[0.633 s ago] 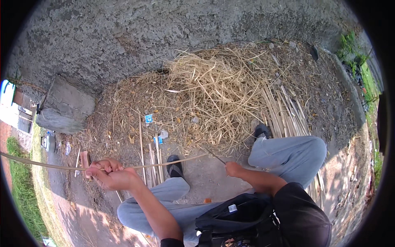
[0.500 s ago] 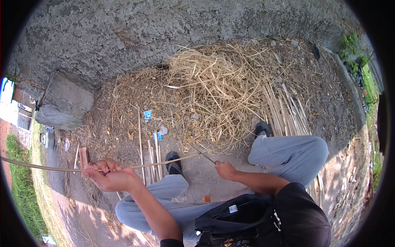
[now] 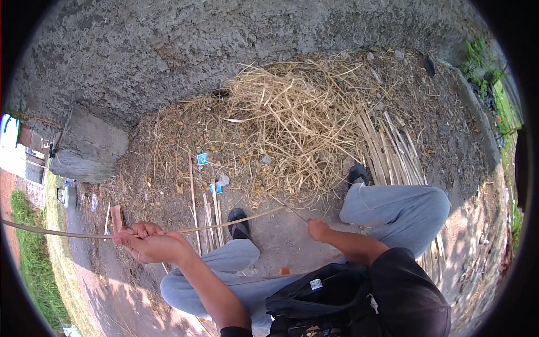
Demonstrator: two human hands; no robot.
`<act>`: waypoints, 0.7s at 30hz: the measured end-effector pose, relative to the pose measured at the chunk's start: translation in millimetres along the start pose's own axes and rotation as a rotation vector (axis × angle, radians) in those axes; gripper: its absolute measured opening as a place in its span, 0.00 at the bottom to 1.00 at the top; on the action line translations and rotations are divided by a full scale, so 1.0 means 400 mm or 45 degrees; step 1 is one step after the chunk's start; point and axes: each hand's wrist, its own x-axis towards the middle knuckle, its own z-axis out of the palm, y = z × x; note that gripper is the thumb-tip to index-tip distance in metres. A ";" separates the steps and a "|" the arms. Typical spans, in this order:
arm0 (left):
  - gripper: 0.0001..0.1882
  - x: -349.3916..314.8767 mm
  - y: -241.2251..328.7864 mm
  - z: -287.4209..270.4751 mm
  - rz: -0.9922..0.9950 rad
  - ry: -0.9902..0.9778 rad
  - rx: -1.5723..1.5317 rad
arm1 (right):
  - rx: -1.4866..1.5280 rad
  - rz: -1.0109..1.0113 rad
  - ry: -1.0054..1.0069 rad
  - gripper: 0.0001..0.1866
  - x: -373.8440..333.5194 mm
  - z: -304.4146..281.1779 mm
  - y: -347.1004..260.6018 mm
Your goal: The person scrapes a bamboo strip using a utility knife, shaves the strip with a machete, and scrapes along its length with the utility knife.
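Over dirt ground (image 3: 281, 247), bamboo strip (image 3: 224, 226) spans both hands (gripped).

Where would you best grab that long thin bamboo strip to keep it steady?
Probably mid-length, from above, as the left hand does: the bamboo strip is long, thin and bowed, so its ends would whip. The right hand works a thin tool at its near end.

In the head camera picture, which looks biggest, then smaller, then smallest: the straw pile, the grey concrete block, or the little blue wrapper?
1. Straw pile, by far the widest.
2. Grey concrete block.
3. Little blue wrapper, tiny.
All lie on the ground at similar distances, so the order looks safe.
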 end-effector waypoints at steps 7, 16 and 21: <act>0.29 0.001 -0.018 -0.007 0.007 0.052 0.046 | -0.014 -0.048 -0.051 0.15 -0.014 -0.055 -0.103; 0.30 -0.038 0.001 0.010 0.030 -0.035 0.006 | -0.072 -0.105 -0.040 0.17 0.011 -0.039 -0.039; 0.30 -0.027 -0.004 0.003 0.042 -0.070 -0.037 | -0.113 0.047 0.018 0.16 0.038 0.016 0.112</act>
